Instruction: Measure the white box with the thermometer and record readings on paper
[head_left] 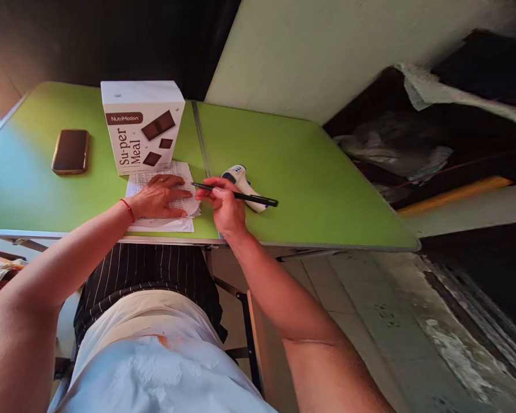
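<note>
Sheets of paper covered in writing (pixel 181 170) lie on the green table near its front edge. My left hand (pixel 164 197) rests flat on them with its fingers spread, hiding part of the writing. A black pen (pixel 253 198) is pinched in my right hand (pixel 227 209), its tip pointing left over the right side of the papers. Whether the tip touches the paper, I cannot tell. Just behind my right hand lies a white and blue handheld device (pixel 243 182), shaped like an infrared thermometer, partly covered by the hand and pen.
A white NutriMotion box (pixel 143 129) stands upright behind the papers. To its left a phone (pixel 70 151) lies on the green table (pixel 327 189). A seam crosses the tabletop. Behind it are a wall and a dark panel; shelves with bags (pixel 395 149) are at the right.
</note>
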Demonstrator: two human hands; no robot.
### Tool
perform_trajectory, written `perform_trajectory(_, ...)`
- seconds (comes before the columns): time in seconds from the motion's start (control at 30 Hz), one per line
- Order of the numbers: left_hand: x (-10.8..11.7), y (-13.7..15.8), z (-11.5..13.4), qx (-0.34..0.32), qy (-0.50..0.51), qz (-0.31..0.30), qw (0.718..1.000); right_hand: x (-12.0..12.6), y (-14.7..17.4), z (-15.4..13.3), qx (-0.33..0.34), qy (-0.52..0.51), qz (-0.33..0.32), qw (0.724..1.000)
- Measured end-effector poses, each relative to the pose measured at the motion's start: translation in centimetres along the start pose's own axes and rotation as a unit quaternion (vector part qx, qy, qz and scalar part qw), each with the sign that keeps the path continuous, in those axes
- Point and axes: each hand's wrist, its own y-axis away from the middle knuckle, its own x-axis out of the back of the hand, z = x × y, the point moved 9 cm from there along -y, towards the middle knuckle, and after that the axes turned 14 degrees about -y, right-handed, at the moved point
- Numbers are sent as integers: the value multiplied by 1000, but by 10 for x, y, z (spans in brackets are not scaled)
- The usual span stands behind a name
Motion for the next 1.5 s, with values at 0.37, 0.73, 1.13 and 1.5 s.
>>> perform_trajectory(0.37, 3, -1, -7, -1, 35, 12, 999, 0, 3, 12, -52, 128, 20, 990)
perform_trajectory(0.73, 1, 1, -9, -14, 44, 37, 998, -5, 5, 11, -10, 211, -34, 977)
perform_trajectory(1.13, 2, 1, -9, -14, 45, 31, 998, -7, 5, 13, -24, 212, -46, 976)
perform_trajectory(1.5, 1, 1, -11, -8, 52, 29, 998, -6, 4, 9, -8, 196, -13, 981)
